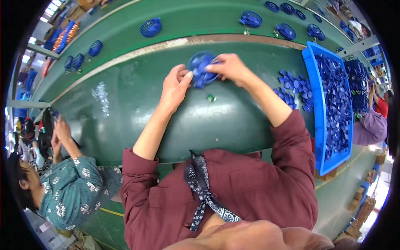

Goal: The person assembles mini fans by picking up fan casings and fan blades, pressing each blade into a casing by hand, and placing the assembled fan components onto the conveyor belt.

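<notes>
Fan [203,68] btwn L hand [174,88] & R hand [231,68], over surface [250,125]; blades [296,85] R, tray [318,121] beyond; bits [101,98] L; belt [196,23] behind.

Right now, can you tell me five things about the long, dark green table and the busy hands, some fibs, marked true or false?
1. The left hand and right hand are at one round, blue plastic cage. True.
2. The big, rectangular, bright blue plastic tray is on the person's left. False: it's on the right.
3. A small green piece lies on the table. True.
4. The tiny, shiny silver bits are inside the tray. False: they're on the table, at the left.
5. Loose blue propeller-shaped blades lie beside the tray. True.
</notes>
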The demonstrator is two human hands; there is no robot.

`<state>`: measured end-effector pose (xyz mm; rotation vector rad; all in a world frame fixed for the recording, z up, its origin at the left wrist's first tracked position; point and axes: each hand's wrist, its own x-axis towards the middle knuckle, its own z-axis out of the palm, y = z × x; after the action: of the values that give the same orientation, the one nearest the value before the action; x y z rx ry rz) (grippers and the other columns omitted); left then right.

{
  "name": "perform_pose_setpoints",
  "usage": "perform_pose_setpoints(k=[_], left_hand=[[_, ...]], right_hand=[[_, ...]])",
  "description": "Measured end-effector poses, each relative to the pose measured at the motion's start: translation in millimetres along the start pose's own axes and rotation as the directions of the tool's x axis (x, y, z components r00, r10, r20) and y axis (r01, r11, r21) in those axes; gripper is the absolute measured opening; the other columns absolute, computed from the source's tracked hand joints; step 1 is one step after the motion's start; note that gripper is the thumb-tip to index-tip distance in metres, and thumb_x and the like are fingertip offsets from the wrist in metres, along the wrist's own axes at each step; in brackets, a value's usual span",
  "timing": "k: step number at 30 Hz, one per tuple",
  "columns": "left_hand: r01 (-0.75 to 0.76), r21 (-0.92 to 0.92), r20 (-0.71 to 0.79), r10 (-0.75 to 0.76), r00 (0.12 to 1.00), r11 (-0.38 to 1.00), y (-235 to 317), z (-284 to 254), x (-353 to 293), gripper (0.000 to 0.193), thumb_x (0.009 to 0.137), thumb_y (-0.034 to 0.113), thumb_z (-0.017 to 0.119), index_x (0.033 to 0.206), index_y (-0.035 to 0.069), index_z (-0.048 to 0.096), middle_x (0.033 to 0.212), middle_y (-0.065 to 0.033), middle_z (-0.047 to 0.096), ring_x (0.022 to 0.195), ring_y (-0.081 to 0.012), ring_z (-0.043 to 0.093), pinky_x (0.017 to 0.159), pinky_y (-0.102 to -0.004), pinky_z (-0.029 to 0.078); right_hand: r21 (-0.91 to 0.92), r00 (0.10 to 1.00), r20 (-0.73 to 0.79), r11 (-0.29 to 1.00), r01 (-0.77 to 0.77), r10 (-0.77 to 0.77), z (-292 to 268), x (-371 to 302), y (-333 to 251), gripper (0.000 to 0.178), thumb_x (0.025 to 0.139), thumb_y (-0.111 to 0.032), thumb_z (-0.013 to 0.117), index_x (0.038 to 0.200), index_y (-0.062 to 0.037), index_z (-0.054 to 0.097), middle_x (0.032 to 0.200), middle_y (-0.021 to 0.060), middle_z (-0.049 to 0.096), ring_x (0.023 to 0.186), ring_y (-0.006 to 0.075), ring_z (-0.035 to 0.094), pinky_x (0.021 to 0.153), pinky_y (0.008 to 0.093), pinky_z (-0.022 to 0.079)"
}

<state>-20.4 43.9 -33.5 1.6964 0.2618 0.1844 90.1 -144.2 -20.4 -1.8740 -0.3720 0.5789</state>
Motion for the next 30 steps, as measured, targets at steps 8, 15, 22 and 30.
perform_pose_setpoints(k=[8, 15, 22, 30], left_hand=[[-0.342, 0.883, 0.010, 0.715, 0.699, 0.322, -14, -66, 167, 0.046, 0.075, 0.003, 0.057, 0.119, -0.003, 0.050, 0.112, -0.0256, 0.056, 0.102, -0.0438, 0.053, 0.089, -0.0505, 0.044], [-0.200, 0.976, 0.215, 0.520, 0.827, -0.086, -21, -83, 196, 0.016, 0.078, 0.004, 0.052, 0.094, 0.005, 0.057, 0.087, -0.0123, 0.062, 0.088, -0.0313, 0.059, 0.076, -0.0456, 0.045], [-0.322, 0.908, 0.211, 0.370, 0.905, 0.268, 55, -18, 57, 0.025, 0.084, 0.014, 0.058, 0.108, 0.005, 0.057, 0.093, -0.0152, 0.063, 0.090, -0.0358, 0.062, 0.075, -0.0486, 0.051], [-0.335, 0.722, 0.340, 0.113, 0.934, 0.605, 43, 11, 2, 0.026, 0.084, 0.017, 0.060, 0.106, 0.004, 0.064, 0.100, -0.0161, 0.065, 0.096, -0.0356, 0.060, 0.080, -0.0441, 0.049]], right_hand=[[-0.779, 0.832, -0.281, 0.620, 0.093, -0.479, -125, -61, 49, 0.052, 0.072, -0.009, 0.070, 0.122, -0.0034, 0.057, 0.118, 0.0195, 0.058, 0.105, 0.0331, 0.057, 0.087, 0.0419, 0.048], [-0.872, 0.881, -0.326, 0.469, -0.139, -0.345, -143, -111, 86, 0.043, 0.069, -0.002, 0.061, 0.111, -0.0076, 0.064, 0.109, 0.0167, 0.058, 0.106, 0.0350, 0.053, 0.087, 0.0473, 0.045], [-0.939, 0.813, -0.272, 0.328, -0.107, -0.515, -152, -81, 85, 0.019, 0.073, -0.005, 0.060, 0.092, -0.0042, 0.060, 0.079, 0.0144, 0.059, 0.081, 0.0326, 0.059, 0.070, 0.0433, 0.049], [-0.296, 0.922, -0.304, 0.944, 0.149, -0.241, -90, -68, 41, 0.036, 0.084, -0.007, 0.057, 0.118, 0.0053, 0.059, 0.088, 0.0105, 0.068, 0.075, 0.0137, 0.064, 0.065, 0.0280, 0.051]])
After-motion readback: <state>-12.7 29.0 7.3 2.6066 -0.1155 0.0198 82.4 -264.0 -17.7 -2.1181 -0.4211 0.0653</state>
